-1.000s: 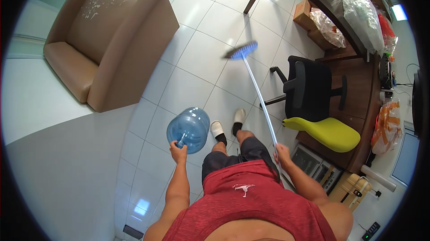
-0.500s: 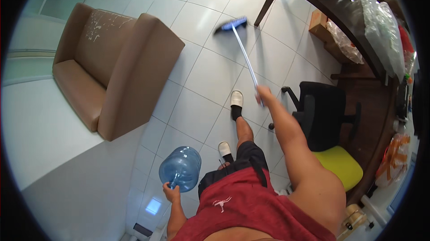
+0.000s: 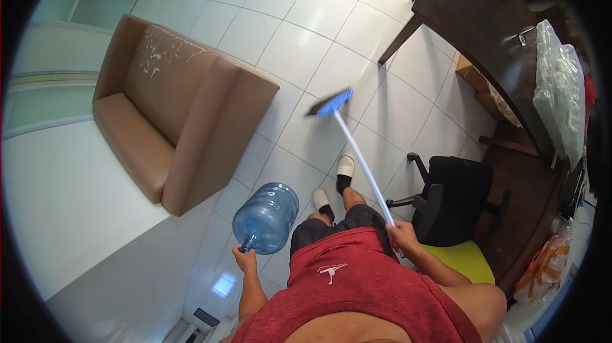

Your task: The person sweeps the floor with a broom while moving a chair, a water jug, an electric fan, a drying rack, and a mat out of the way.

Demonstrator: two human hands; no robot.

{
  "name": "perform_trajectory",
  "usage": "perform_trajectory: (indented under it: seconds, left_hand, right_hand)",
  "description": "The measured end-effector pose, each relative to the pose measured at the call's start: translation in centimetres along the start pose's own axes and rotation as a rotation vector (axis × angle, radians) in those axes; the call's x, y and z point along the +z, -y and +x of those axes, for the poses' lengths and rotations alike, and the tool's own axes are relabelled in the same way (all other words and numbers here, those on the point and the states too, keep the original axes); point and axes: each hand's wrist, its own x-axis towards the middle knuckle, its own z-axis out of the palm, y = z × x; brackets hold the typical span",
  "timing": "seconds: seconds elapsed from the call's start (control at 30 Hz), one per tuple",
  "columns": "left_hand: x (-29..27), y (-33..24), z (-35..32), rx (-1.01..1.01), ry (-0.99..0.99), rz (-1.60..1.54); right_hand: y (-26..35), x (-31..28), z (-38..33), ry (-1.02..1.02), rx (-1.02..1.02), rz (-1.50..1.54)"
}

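Note:
My left hand (image 3: 245, 258) grips the neck of a large blue-tinted clear water jug (image 3: 264, 218), which hangs tilted beside my leg. At my right side, my right hand (image 3: 402, 237) is wrapped round the pale handle of a broom (image 3: 361, 159). The broom's blue head with dark bristles (image 3: 330, 104) is ahead of my feet, over the white tiles, and its bristle edge is blurred. Whether the bristles touch the floor I cannot tell.
A brown sofa (image 3: 210, 120) with peeling upholstery stands at the left, beside a low white wall (image 3: 83, 209). To the right are a black office chair (image 3: 456, 196) with a lime seat, a dark wooden table (image 3: 475, 5), plastic-wrapped bundles (image 3: 558, 88) and a cardboard box (image 3: 470, 75).
My right hand has drawn back toward my body, bringing the broom head nearer over the floor. The jug remains in my left hand, slightly higher in the view. My rear foot has come forward.

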Motion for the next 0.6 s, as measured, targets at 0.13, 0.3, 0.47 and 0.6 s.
perform_trajectory:
  seconds: [0.13, 0.3, 0.47, 0.6]
  left_hand:
    - [0.1, -5.4, 0.7, 0.019, 0.012, 0.008]
    - [-0.6, -10.7, 2.5, 0.095, 0.064, -0.039]
    - [0.0, -11.5, 5.2, 0.21, 0.265, -0.002]
    - [-0.3, -15.3, 6.2, 0.257, 0.317, 0.114]
  right_hand:
    - [2.4, 4.4, 7.4, 0.032, -0.015, 0.026]
    - [19.3, 10.2, 27.9, 0.039, -0.32, 0.29]
    - [31.7, 11.4, 20.3, 0.052, -0.229, 0.495]
    - [27.4, 4.3, 9.7, 0.056, -0.069, 0.464]
